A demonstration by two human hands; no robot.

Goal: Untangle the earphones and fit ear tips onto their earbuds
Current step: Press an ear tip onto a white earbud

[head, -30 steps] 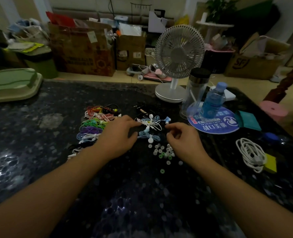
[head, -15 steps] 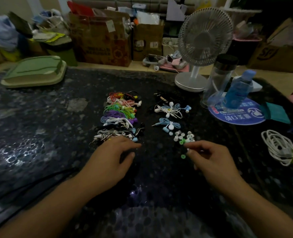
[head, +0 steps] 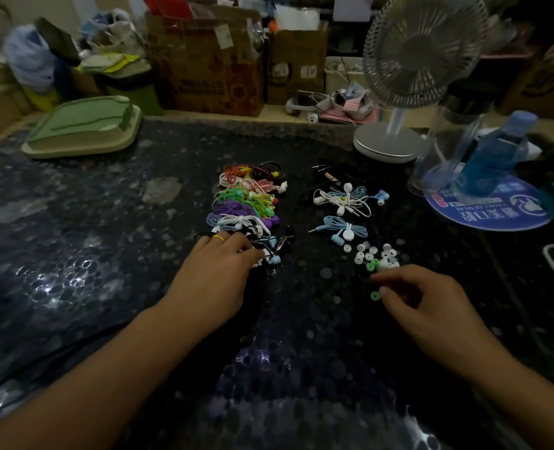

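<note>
— What's on the left?
— My left hand [head: 217, 274] lies on the near end of the bundled earphones [head: 246, 206], fingers curled over a black-and-white bundle.
— And right?
— The loose ear tips [head: 371, 254] lie beside my right hand [head: 421, 300]; whether its bent fingers hold one, I cannot tell.

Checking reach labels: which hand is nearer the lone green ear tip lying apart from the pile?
Right. The right hand has its thumb tip beside the lone green ear tip; the left hand is far across, on the earphone bundles.
</note>
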